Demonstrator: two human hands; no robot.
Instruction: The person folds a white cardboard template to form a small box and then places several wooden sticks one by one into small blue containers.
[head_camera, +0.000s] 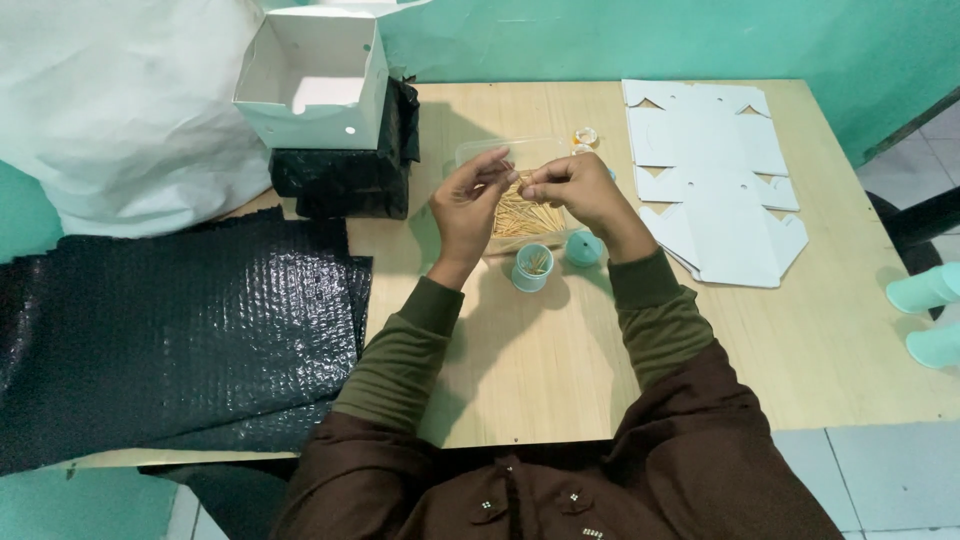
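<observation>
Both hands meet over the clear tray of toothpicks: left hand and right hand pinch some toothpicks, fingertips closed, the small blue cup just below.

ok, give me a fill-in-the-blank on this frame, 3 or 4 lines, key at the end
1. Both hands, left hand and right hand, pinch toothpicks over a clear ____.
2. The small open jar on the table already holds a few ____.
3. The black bubble wrap lies on the person's ____ side.
4. The white box sits on a ____ stack.

Missing words: tray; toothpicks; left; black
</observation>
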